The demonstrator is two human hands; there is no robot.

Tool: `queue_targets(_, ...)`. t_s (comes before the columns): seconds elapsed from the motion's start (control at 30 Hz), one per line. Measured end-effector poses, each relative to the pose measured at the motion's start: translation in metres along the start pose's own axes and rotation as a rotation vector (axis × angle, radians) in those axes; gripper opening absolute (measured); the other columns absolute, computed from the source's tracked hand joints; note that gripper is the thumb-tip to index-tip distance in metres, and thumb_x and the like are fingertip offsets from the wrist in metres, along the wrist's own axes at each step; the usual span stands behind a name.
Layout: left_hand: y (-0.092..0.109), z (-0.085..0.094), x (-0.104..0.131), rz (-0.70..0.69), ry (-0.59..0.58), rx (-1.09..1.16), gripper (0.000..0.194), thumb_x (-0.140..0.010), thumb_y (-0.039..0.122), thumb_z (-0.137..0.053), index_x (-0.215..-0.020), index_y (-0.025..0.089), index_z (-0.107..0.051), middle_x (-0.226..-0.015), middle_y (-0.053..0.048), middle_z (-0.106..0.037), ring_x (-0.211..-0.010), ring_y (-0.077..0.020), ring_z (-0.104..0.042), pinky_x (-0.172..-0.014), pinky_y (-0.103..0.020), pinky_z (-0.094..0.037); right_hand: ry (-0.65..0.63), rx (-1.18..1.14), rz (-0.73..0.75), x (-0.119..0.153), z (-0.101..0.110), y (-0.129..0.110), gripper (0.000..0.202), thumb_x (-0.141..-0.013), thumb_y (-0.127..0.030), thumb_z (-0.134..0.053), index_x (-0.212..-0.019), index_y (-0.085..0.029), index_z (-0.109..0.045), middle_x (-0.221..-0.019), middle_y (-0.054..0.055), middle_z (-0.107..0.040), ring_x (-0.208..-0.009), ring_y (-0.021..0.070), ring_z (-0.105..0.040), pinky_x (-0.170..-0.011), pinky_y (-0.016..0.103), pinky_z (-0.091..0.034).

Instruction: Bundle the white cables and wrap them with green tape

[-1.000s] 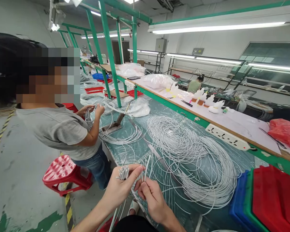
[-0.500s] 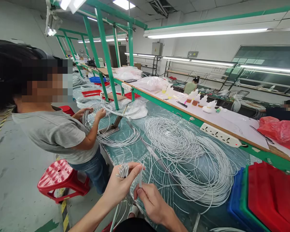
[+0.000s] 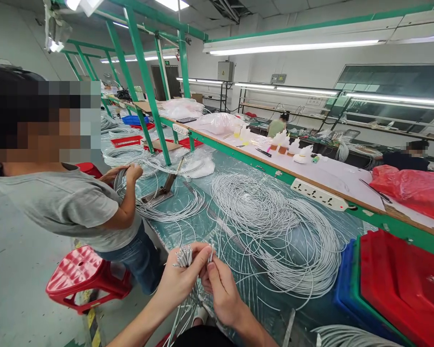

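My left hand (image 3: pixel 183 274) is closed around a bundle of grey-white cables (image 3: pixel 183 257), whose cut ends stick up above the fingers. Between its thumb and forefinger, cable tips (image 3: pixel 212 250) are pinched apart from the bundle. My right hand (image 3: pixel 220 284) touches the left fingertips and grips those same cables just below their tips. Further lengths of cable (image 3: pixel 183 315) hang down beneath my hands toward my lap. Beyond them, large loose coils of grey-white cable (image 3: pixel 253 202) lie on the plastic-covered table (image 3: pixel 202 231).
A co-worker in a grey shirt (image 3: pixel 68 202) stands at left, handling coiled cable. A red stool (image 3: pixel 83 270) is beside them. Stacked red bins (image 3: pixel 394 279) stand at right. A metal ruler (image 3: pixel 227 231) and a hand-lever tool (image 3: pixel 166 188) lie on the table below a power strip (image 3: pixel 318 194).
My right hand has moved up along the separated cables to meet my left fingertips. The view has shifted slightly right. My left hand still holds the bundle.
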State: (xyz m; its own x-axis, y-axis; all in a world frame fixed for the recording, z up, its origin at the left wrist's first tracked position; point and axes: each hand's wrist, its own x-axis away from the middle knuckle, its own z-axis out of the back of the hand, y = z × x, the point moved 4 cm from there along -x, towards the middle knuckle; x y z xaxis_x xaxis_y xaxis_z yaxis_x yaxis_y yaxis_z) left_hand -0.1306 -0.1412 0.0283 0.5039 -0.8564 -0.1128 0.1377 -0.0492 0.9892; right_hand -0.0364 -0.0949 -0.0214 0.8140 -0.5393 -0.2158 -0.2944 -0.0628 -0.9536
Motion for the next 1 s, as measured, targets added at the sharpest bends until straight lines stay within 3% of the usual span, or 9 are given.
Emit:
queue_targets(0.13, -0.001, 0.002, 0.0, -0.006, 0.011, 0.004, 0.04, -0.087, 0.048, -0.063, -0.071, 0.012, -0.068, -0.051, 0.002, -0.052, -0.045, -0.0083, -0.047, -0.043, -0.017, -0.04, -0.022, 0.007, -0.003, 0.001, 0.0, 0.004, 0.039, -0.104, -0.051, -0.036, -0.08, -0.021, -0.046, -0.066, -0.003, -0.036, -0.054, 0.0113, -0.028, -0.051, 0.029, -0.023)
queue_targets(0.27, -0.007, 0.004, 0.001, 0.018, -0.044, 0.005, 0.039, -0.088, 0.049, -0.061, -0.08, 0.012, -0.07, -0.055, 0.001, -0.056, -0.048, -0.0099, -0.051, -0.047, -0.019, -0.044, -0.018, 0.057, 0.016, 0.004, 0.0, 0.008, 0.041, -0.104, -0.051, -0.035, -0.078, -0.021, -0.044, -0.064, -0.004, -0.034, -0.054, 0.0116, -0.028, -0.05, 0.029, -0.023)
queue_targets(0.37, -0.012, 0.006, 0.002, 0.042, -0.076, -0.008, 0.041, -0.087, 0.051, -0.061, -0.087, 0.011, -0.072, -0.056, 0.0, -0.055, -0.051, -0.0113, -0.052, -0.05, -0.021, -0.045, 0.032, 0.172, 0.057, 0.003, -0.003, 0.003, 0.041, -0.105, -0.048, -0.031, -0.083, -0.021, -0.052, -0.063, -0.003, -0.037, -0.053, 0.0123, -0.031, -0.05, 0.029, -0.026)
queue_targets(0.5, -0.012, 0.01, 0.004, 0.034, -0.036, -0.122, 0.04, -0.081, 0.05, -0.066, -0.087, 0.011, -0.074, -0.048, 0.005, -0.041, -0.046, -0.0087, -0.038, -0.045, -0.019, -0.035, 0.079, 0.447, 0.212, 0.004, -0.009, -0.009, 0.041, -0.106, -0.039, -0.029, -0.095, -0.02, -0.064, -0.072, 0.004, -0.059, -0.065, 0.0181, -0.055, -0.059, 0.03, -0.039)
queue_targets(0.63, -0.012, 0.01, 0.005, 0.007, -0.072, -0.225, 0.044, -0.088, 0.05, -0.056, -0.076, 0.012, -0.074, -0.059, -0.002, -0.057, -0.056, -0.0122, -0.049, -0.053, -0.021, -0.041, 0.085, 0.618, 0.241, 0.003, -0.013, -0.012, 0.04, -0.104, -0.03, -0.027, -0.107, -0.019, -0.066, -0.082, 0.009, -0.069, -0.078, 0.0232, -0.066, -0.066, 0.031, -0.046)
queue_targets(0.73, -0.016, 0.012, 0.003, 0.002, -0.072, -0.247, 0.052, -0.092, 0.052, -0.047, -0.075, 0.011, -0.074, -0.059, -0.004, -0.06, -0.058, -0.0135, -0.052, -0.057, -0.022, -0.044, 0.056, 0.657, 0.193, 0.0, -0.014, -0.011, 0.037, -0.103, -0.025, -0.028, -0.119, -0.018, -0.061, -0.093, 0.011, -0.07, -0.091, 0.0248, -0.067, -0.076, 0.033, -0.048)
queue_targets(0.83, -0.02, 0.02, 0.0, -0.012, -0.008, -0.244, 0.053, -0.092, 0.054, -0.047, -0.077, 0.011, -0.074, -0.057, -0.002, -0.058, -0.055, -0.0127, -0.051, -0.054, -0.022, -0.043, 0.054, 0.68, 0.148, -0.001, -0.011, -0.008, 0.029, -0.103, -0.026, -0.032, -0.105, -0.02, -0.06, -0.095, 0.009, -0.068, -0.089, 0.0234, -0.064, -0.078, 0.033, -0.046)
queue_targets(1.0, -0.028, 0.031, 0.001, -0.004, 0.213, -0.186, 0.05, -0.09, 0.054, -0.049, -0.077, 0.013, -0.074, -0.041, 0.005, -0.036, -0.039, -0.0095, -0.038, -0.042, -0.021, -0.034, 0.01, 0.744, 0.145, 0.007, -0.016, 0.012, 0.029, -0.103, -0.024, -0.032, -0.086, -0.022, -0.054, -0.082, 0.004, -0.063, -0.075, 0.0197, -0.057, -0.067, 0.03, -0.041)
